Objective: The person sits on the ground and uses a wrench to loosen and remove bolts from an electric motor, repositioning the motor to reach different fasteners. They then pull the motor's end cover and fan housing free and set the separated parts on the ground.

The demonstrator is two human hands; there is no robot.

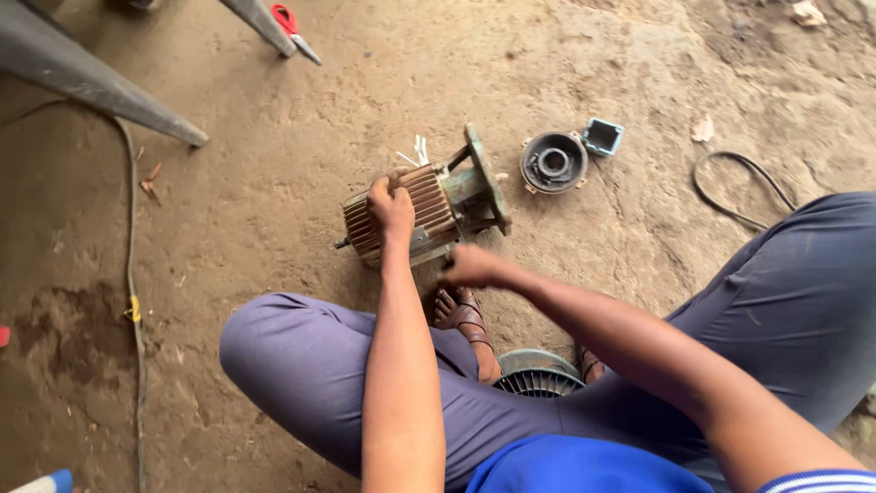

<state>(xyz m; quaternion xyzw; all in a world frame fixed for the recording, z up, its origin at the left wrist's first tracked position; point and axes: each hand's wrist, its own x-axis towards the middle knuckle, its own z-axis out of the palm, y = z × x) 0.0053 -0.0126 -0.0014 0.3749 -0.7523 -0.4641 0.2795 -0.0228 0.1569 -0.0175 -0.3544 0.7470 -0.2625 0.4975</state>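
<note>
Here the motor (424,215) lies on its side on the dirt floor (255,183), gripped on top by the left hand (392,208); the right hand (470,267) is blurred, its grip untellable; a roll could be caused by uneven ground, and toes (447,306) pinched.

Bare brown dirt floor (639,55), damp-stained at left, with grey metal legs (100,87) slanting across it.

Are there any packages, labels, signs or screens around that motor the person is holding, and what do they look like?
None can be seen: no package, label, sign or screen.
Small box: on the dirt floor beyond the motor, open, square, blue-grey, beside a round dark cover.
</note>
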